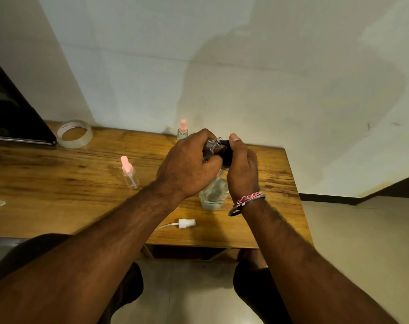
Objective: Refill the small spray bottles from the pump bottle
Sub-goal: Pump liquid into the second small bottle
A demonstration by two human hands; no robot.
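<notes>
A clear pump bottle (214, 195) with a black pump head (225, 152) stands on the wooden table (58, 183). My right hand (242, 169) curls round the pump head, thumb on top. My left hand (189, 164) grips a small clear uncapped bottle (212, 145), tilted with its open neck at the black nozzle. A white spray cap (186, 223) with its tube lies on the table near the front edge. Two small spray bottles with pink caps stand apart: one left of my hands (129, 175), one behind them by the wall (182, 130).
A roll of clear tape (74, 134) lies at the back left beside a dark flat object (14, 113). The table's right edge is just past my right hand, with tiled floor (362, 242) beyond. My knees show under the front edge.
</notes>
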